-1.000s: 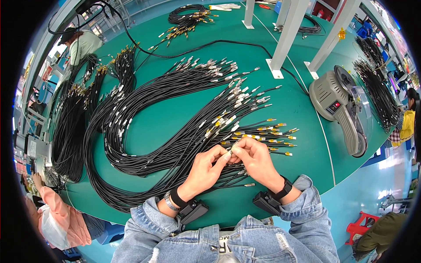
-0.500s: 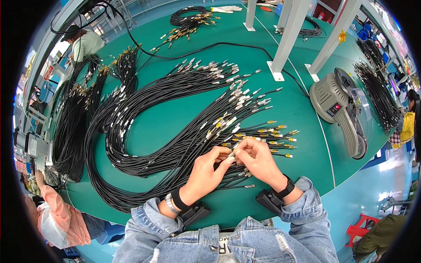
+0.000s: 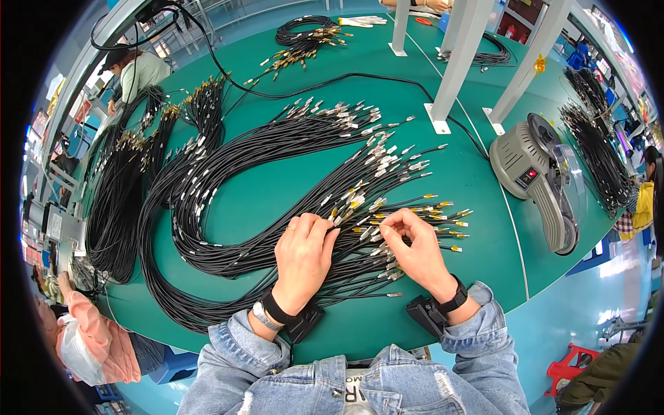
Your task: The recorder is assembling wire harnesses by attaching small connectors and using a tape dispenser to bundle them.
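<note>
A large curved bundle of black cables (image 3: 228,242) lies on the green table, its cable ends tipped with silver connectors and white or yellow tags. My left hand (image 3: 303,252) is over the bundle near these ends, with its fingers bent and pinched together on a black cable; the fingers partly hide the grip. To its right, my right hand (image 3: 417,250) hovers by the yellow-tagged cable ends (image 3: 439,216). Its thumb and forefinger come together in a pinch, and what lies between them is too small to make out.
A grey tape dispenser (image 3: 529,166) stands at the right, behind it more black cables (image 3: 595,152). Grey metal posts (image 3: 458,66) rise from the table. Further bundles (image 3: 114,221) hang at the left. A coiled bundle (image 3: 304,34) and white gloves (image 3: 363,21) lie at the far side. Other people sit nearby.
My hands, which met at a tagged cable end, have moved apart. The left has shifted left and turned back-up over the bundle; the right has moved slightly right.
</note>
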A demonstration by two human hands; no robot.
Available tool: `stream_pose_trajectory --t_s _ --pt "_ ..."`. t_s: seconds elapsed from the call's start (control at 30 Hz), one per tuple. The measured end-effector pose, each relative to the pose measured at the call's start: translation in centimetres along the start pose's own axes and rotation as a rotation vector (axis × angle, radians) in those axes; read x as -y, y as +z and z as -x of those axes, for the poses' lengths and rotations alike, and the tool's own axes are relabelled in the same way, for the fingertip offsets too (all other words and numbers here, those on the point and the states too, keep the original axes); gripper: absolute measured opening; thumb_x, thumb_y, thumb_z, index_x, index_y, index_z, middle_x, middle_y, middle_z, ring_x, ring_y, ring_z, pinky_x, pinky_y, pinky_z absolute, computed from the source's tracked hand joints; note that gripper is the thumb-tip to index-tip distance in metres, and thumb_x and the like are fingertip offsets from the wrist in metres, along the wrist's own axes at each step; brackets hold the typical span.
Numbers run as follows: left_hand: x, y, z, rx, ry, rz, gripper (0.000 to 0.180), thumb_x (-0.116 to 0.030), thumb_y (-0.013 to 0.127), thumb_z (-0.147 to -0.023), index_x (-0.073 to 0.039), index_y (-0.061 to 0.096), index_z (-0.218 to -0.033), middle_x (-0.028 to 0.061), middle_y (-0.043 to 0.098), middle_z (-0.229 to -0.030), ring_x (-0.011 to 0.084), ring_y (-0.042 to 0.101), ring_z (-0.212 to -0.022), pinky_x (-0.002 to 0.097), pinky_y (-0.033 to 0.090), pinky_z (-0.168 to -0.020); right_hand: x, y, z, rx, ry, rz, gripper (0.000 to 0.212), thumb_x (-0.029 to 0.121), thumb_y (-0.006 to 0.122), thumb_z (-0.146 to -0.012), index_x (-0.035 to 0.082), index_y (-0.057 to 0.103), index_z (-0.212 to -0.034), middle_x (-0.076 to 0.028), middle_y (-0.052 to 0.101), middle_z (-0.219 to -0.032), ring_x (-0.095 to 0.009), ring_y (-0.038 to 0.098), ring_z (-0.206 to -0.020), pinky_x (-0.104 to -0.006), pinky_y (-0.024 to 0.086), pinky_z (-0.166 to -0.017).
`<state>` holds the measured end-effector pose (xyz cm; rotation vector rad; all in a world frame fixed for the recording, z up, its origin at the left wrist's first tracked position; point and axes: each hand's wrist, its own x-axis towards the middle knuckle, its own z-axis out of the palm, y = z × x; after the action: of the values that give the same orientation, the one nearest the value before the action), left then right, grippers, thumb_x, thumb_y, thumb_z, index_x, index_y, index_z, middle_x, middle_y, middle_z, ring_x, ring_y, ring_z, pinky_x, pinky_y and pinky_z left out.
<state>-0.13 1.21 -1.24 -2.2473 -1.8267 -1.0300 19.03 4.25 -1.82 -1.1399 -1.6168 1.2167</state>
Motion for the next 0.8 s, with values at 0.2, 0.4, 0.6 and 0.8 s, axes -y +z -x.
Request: stream_pose_trajectory --t_s 0.2,0.4,0.6,0.8 --pt "-0.7 -0.3 0.5 -0.089 0.098 0.119 0.017 -0.003 0.074 -0.067 -0.004 0.062 -0.078 0.0063 0.059 -0.080 0.0232 0.057 -0.073 0.0338 0.047 -0.062 0.1 1.0 0.3 -0.020 -0.052 -0.285 0.016 0.007 0.058 -0.089 -0.002 0.060 -0.102 -0.004 0.060 -0.083 -0.008 0.056 -0.073 -0.0217 0.046 -0.068" --pt "-0.9 -0.6 0.6 0.001 0.087 0.242 0.015 -0.007 0.074 -0.070 -0.005 0.063 -0.080 0.0043 0.061 -0.075 0.0223 0.057 -0.068 0.0325 0.047 -0.061 0.3 -0.3 0.1 0.055 0.042 -0.454 0.018 0.008 0.057 -0.091 -0.002 0.060 -0.105 -0.006 0.063 -0.084 -0.010 0.058 -0.072 -0.0224 0.048 -0.068" --pt "-1.0 -0.1 0.3 0.031 0.062 0.409 0.020 -0.003 0.075 -0.068 -0.005 0.065 -0.085 0.0045 0.063 -0.072 0.0219 0.057 -0.063 0.0316 0.046 -0.060 0.3 -0.4 0.2 0.066 0.043 -0.502 0.016 0.008 0.057 -0.091 -0.002 0.061 -0.102 -0.007 0.064 -0.083 -0.010 0.058 -0.071 -0.0224 0.048 -0.066" --pt "-1.9 0.2 0.1 -0.037 0.144 0.335 0.019 -0.003 0.075 -0.068 -0.004 0.065 -0.085 0.0051 0.064 -0.073 0.0219 0.058 -0.064 0.0316 0.046 -0.059 0.6 -0.4 0.4 0.092 0.073 -0.537 0.016 0.007 0.057 -0.091 -0.003 0.062 -0.101 -0.007 0.064 -0.082 -0.010 0.058 -0.070 -0.0227 0.048 -0.065"
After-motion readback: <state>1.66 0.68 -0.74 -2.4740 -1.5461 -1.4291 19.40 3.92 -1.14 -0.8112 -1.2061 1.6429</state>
